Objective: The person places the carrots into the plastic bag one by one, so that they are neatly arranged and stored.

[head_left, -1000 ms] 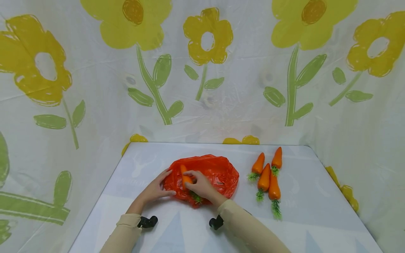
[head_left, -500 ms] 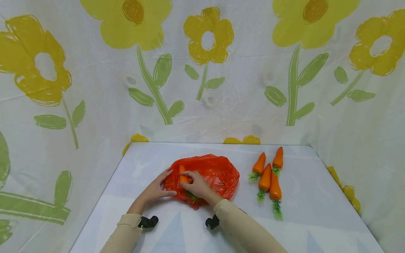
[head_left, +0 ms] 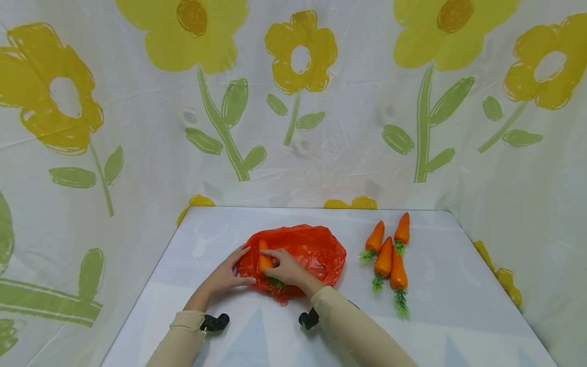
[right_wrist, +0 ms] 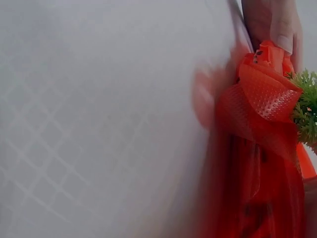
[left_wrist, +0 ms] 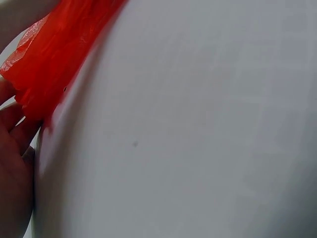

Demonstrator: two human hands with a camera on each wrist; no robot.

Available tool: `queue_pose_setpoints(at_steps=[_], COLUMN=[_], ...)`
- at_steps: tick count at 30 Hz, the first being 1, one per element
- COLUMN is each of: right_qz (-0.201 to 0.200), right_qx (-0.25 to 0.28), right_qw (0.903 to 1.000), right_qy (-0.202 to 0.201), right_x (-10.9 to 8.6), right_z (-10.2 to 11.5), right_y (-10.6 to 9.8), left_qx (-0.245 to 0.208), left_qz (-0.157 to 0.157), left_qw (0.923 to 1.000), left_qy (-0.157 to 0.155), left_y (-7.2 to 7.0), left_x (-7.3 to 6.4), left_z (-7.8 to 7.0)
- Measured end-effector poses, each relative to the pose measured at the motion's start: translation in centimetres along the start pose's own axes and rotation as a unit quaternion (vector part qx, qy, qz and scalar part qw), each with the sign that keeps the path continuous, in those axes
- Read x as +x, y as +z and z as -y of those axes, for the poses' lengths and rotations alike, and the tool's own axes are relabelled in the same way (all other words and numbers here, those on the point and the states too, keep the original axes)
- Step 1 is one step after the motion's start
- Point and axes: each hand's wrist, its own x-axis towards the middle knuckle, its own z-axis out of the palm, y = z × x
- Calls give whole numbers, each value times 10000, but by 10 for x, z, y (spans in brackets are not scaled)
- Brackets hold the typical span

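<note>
A red plastic bag (head_left: 316,250) lies spread with its mouth facing up near the middle of the table. My left hand (head_left: 224,275) holds its left side, thumb at the near rim and fingers at the far left; the left wrist view shows those fingers against the red plastic (left_wrist: 54,54). Inside the bag's left part, my right hand (head_left: 286,267) grips an orange toy carrot (head_left: 263,247), which points away from me. The carrot's green leaves (head_left: 277,284) show below the hand, and also at the right edge of the right wrist view, beside the crumpled bag rim (right_wrist: 270,94).
Several orange carrots (head_left: 384,260) with green tops lie loosely grouped on the white table (head_left: 449,306), right of the bag. A flower-printed curtain (head_left: 348,153) surrounds the table's back and sides. Each wrist wears a black camera mount (head_left: 215,322).
My right hand has shifted slightly left with the carrot, which now lies closer to the bag's left side. My left hand has stayed in place on the bag.
</note>
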Motion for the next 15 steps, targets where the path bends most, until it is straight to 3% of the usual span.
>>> queue_pose_setpoints(at_steps=[15], right_qz=[-97], right_qx=[-167], right_qw=[9991], right_qy=[-368], right_x=[-1], right_z=[-2], right_y=[2], left_qx=[16], left_qz=[-17], left_qw=[10000], left_qy=[68], left_y=[0], left_x=[-1], left_z=[-1])
